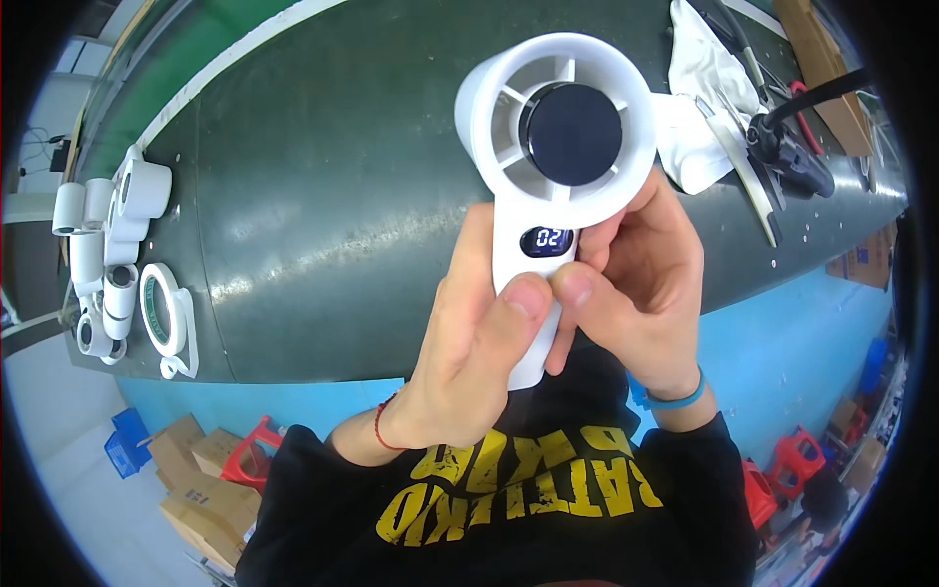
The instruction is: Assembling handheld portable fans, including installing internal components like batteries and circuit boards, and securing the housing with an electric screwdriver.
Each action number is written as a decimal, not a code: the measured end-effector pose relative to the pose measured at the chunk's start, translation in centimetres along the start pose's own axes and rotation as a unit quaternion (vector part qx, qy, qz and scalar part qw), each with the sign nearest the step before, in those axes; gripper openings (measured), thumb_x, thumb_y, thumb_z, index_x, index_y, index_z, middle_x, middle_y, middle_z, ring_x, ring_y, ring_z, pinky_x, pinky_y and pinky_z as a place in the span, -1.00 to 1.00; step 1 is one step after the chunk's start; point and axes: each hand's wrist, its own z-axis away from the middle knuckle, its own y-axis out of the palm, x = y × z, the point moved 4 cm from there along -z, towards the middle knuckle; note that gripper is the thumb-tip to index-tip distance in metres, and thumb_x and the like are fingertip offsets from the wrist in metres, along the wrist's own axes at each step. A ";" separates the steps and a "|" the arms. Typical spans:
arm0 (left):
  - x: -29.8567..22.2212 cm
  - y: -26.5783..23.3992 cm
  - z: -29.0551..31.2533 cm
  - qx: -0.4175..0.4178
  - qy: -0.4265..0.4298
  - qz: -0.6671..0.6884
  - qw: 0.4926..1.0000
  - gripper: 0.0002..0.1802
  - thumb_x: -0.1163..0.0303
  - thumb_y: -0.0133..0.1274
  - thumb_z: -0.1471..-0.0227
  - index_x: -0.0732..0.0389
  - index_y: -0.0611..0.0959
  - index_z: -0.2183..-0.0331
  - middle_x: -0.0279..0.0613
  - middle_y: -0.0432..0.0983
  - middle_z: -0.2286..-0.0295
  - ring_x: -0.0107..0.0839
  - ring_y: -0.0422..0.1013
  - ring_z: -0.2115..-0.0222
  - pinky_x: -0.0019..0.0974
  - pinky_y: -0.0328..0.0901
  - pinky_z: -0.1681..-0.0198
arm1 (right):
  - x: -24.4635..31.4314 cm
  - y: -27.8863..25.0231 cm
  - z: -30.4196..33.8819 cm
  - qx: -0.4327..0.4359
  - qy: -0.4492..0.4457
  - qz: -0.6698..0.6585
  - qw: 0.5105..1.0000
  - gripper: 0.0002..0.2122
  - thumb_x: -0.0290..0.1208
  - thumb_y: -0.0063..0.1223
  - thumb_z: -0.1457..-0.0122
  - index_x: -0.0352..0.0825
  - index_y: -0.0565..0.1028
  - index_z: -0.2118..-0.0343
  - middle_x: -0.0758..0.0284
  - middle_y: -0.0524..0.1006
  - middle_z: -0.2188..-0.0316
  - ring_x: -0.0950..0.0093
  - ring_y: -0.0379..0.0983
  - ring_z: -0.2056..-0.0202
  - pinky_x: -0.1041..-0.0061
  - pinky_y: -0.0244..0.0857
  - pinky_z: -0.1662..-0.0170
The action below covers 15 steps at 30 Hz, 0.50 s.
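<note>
A white handheld fan (572, 134) is held up above the near edge of the table, its round head at the top and its handle slanting down toward me. A black disc sits at the centre of the head, with white ribs around it. On the handle a small dark display (546, 242) is lit. My left hand (460, 342) wraps the handle from the left, its thumb on the front below the display. From the right, my right hand (646, 284) is closed against the handle, thumb tip beside the other thumb; some of its fingers are hidden behind the fan.
Several white fans (127, 205) are grouped at the left end of the dark green table (323, 196), beside a white tape roll (164, 308). At the right lie a white cloth (714, 78) and a black corded tool (794, 161). Cardboard boxes (210, 509) and red stools (252, 452) stand below.
</note>
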 end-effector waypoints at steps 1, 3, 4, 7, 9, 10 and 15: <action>0.0 0.0 0.0 0.005 0.004 0.011 1.000 -0.57 0.23 -0.23 -0.25 0.38 0.23 0.02 -0.16 0.39 0.32 -0.56 0.32 0.54 -0.45 0.24 0.51 | 0.0 0.0 -0.1 -0.014 0.013 -0.033 0.999 -0.77 -0.70 0.16 -0.02 -0.38 0.34 0.31 0.46 0.36 0.51 0.78 0.27 0.53 0.76 0.29 0.52; -0.2 0.1 -0.2 0.004 0.002 0.024 1.000 -0.59 0.20 -0.23 -0.27 0.36 0.26 0.05 -0.18 0.39 0.34 -0.58 0.32 0.56 -0.50 0.23 0.54 | -0.1 -0.3 -0.2 0.002 -0.008 -0.020 1.000 -0.77 -0.70 0.16 -0.03 -0.39 0.34 0.31 0.46 0.37 0.50 0.77 0.29 0.52 0.76 0.28 0.51; -0.1 0.1 0.0 0.005 0.003 0.023 1.000 -0.59 0.20 -0.23 -0.27 0.36 0.26 0.05 -0.18 0.39 0.34 -0.58 0.32 0.56 -0.50 0.23 0.54 | -0.4 -0.4 0.0 0.015 -0.022 -0.006 1.000 -0.77 -0.69 0.16 -0.04 -0.39 0.34 0.30 0.45 0.37 0.49 0.77 0.30 0.52 0.76 0.28 0.50; 0.2 -0.2 0.5 0.016 0.007 -0.015 1.000 -0.56 0.15 -0.21 -0.27 0.35 0.26 0.05 -0.18 0.39 0.34 -0.58 0.32 0.59 -0.50 0.23 0.54 | -0.7 -0.4 0.5 0.008 -0.012 -0.020 1.000 -0.78 -0.69 0.15 -0.05 -0.39 0.35 0.29 0.44 0.39 0.47 0.76 0.34 0.52 0.74 0.28 0.43; 0.3 -0.1 0.4 0.016 -0.021 0.021 0.999 -0.54 0.12 -0.21 -0.27 0.33 0.26 0.03 -0.18 0.40 0.35 -0.58 0.31 0.61 -0.50 0.22 0.55 | -0.7 -0.3 0.5 0.002 -0.001 -0.033 0.999 -0.78 -0.69 0.15 -0.05 -0.39 0.35 0.29 0.43 0.40 0.46 0.76 0.34 0.52 0.74 0.28 0.41; 0.3 -0.2 0.4 0.022 -0.018 0.021 0.999 -0.54 0.12 -0.21 -0.27 0.33 0.26 0.03 -0.18 0.40 0.35 -0.58 0.31 0.61 -0.50 0.22 0.55 | -0.6 -0.5 0.6 0.006 -0.028 -0.032 0.999 -0.79 -0.70 0.13 -0.06 -0.39 0.35 0.29 0.42 0.40 0.45 0.75 0.35 0.53 0.73 0.29 0.40; 0.4 -0.7 0.5 0.013 -0.027 0.031 0.999 -0.41 0.08 -0.16 -0.24 0.32 0.19 -0.10 -0.06 0.40 0.27 -0.44 0.38 0.45 -0.40 0.29 0.36 | 0.2 -0.5 1.9 -0.053 -0.151 0.145 0.976 -0.77 -0.62 0.23 0.05 -0.37 0.44 0.31 0.30 0.44 0.40 0.55 0.35 0.46 0.58 0.27 0.36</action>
